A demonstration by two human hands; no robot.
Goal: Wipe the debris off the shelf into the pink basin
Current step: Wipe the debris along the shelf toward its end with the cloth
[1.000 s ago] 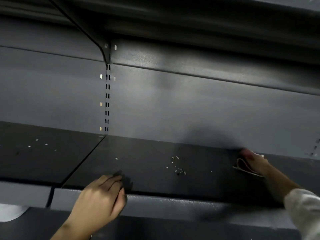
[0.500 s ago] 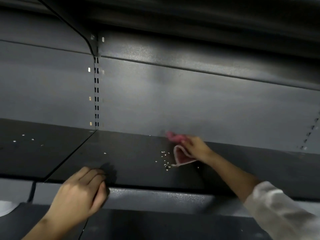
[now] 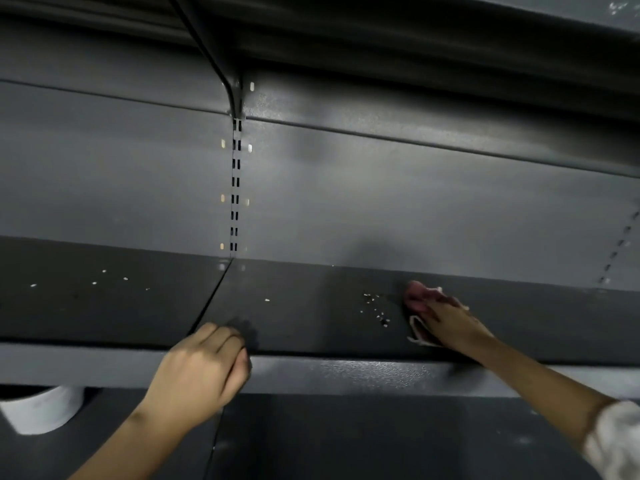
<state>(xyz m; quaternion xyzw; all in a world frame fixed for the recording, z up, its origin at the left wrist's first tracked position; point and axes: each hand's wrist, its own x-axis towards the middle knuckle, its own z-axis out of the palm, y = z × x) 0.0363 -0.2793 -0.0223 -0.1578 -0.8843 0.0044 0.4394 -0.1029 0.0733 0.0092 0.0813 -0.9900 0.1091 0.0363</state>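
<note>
Both hands are working at the dark shelf (image 3: 311, 313) in the single head view. At about four o'clock from frame centre, the right hand (image 3: 450, 320) is pressing flat on a pink cloth (image 3: 417, 299), fingers spread over it and bunching it against the board, likely so its leading edge can be pushing crumbs ahead of it. Just beside that edge, toward nine o'clock, a cluster of pale debris (image 3: 375, 308) is lying in a loose group of roughly a dozen specks; I cannot count them exactly. One stray speck (image 3: 267, 300) is sitting alone farther toward nine o'clock, and about five more are scattered over the neighbouring board (image 3: 104, 292).

At about seven o'clock, the left hand (image 3: 204, 368) is curling loosely over the shelf's front lip (image 3: 346, 372), holding nothing, seemingly steadying the person. Whether it is waiting to catch crumbs I cannot tell. Two hands and one cloth are showing; the pink basin is not in view. A white rounded object (image 3: 41, 410) is peeking in at eight o'clock.
</note>
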